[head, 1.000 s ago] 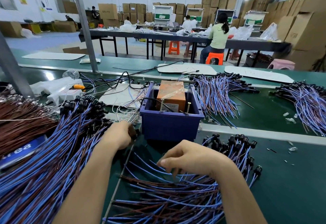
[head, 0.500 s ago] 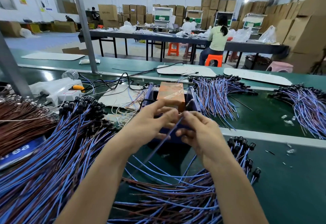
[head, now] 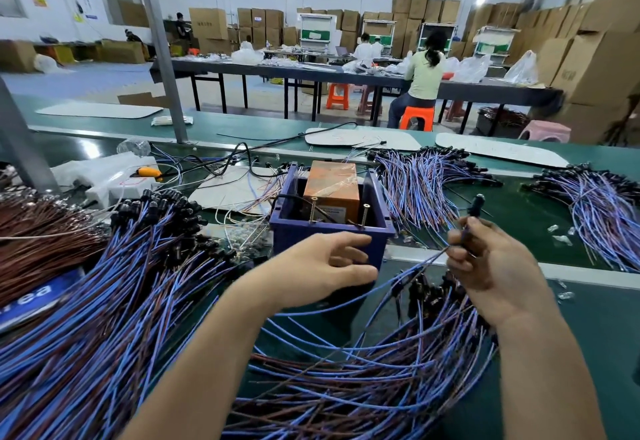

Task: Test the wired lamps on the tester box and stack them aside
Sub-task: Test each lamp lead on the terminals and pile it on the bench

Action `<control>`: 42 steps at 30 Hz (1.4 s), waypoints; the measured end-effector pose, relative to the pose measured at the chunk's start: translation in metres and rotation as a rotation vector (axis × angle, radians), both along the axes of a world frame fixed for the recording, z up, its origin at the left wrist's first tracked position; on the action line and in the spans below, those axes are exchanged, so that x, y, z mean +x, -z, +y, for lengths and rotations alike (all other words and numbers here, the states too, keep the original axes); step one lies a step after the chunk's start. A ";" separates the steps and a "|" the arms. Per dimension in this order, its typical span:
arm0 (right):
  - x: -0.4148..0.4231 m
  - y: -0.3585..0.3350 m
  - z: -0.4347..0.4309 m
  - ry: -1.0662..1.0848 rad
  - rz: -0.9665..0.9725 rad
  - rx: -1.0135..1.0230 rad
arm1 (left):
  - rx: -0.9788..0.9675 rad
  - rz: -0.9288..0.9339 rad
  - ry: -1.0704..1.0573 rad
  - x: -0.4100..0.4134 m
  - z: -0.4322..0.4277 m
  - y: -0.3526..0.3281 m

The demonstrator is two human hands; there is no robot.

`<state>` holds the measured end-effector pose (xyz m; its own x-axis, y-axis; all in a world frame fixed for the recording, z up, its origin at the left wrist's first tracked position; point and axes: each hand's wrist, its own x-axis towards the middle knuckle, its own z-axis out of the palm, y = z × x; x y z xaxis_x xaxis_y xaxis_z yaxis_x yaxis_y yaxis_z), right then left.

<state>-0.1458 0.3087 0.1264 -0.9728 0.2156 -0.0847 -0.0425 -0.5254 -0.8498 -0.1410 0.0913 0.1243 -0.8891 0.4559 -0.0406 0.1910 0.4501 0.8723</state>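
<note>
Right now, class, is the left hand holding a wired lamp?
No, the left hand hangs empty in front of the blue box; the right hand pinches the lamp.

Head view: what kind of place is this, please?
Most likely a factory assembly hall. Heaps of wired lamps lie on a green bench, cardboard boxes are stacked along the back wall, and a worker sits at a long table behind.
</note>
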 end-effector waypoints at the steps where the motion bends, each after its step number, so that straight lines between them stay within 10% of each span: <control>1: 0.000 0.001 0.001 -0.018 -0.001 -0.019 | -0.014 -0.016 0.036 0.001 0.006 0.003; 6: -0.003 0.008 0.009 0.095 -0.042 0.013 | -0.119 -0.194 0.268 0.003 0.005 0.013; 13: -0.003 0.027 0.033 0.359 -0.259 0.976 | -0.092 -0.084 -0.063 -0.010 -0.066 0.001; 21: 0.000 0.014 0.000 0.160 -0.399 1.469 | 0.437 -0.167 -0.149 -0.008 -0.059 -0.007; 30: 0.026 -0.012 -0.075 -0.247 0.317 1.175 | 0.486 -0.237 -0.146 -0.008 -0.031 -0.003; 42: 0.015 0.001 -0.074 -0.089 0.308 1.022 | 0.584 -0.268 -0.340 -0.011 -0.006 0.009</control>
